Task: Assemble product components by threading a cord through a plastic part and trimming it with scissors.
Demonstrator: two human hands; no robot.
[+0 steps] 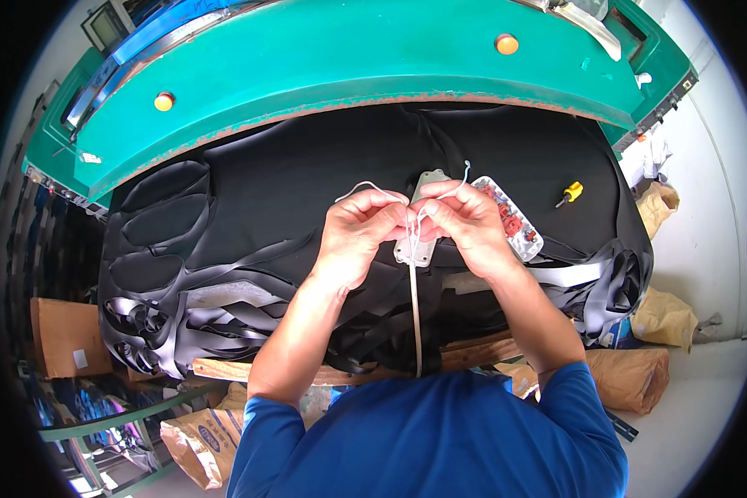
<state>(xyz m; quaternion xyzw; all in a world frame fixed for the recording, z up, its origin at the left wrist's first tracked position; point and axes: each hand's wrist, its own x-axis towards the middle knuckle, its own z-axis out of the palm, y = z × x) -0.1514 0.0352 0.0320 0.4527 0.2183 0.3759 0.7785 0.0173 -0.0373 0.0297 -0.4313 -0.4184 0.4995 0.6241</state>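
A white electrical cable [416, 315] runs up from the edge near my body and splits into thin wires at my fingers. My left hand [361, 228] pinches one of these wires, whose loose end curls out to the left. Between thumb and fingers of my right hand [465, 220] another wire is gripped, its end sticking up past the knuckles. Both hands' fingertips nearly meet over the split. Beneath them lies a long whitish casing [424, 253], partly hidden by the fingers. A clear tray [529, 246] with red parts inside sits just right of my right hand.
Black sheet material [266, 166] covers the work surface, with cut strips [224, 319] heaped along its near side. A small yellow-handled tool [571, 193] lies at the right. Behind stands a green machine beam [332, 62] with orange buttons. A cardboard box [70, 340] and paper sacks [627, 378] flank the table.
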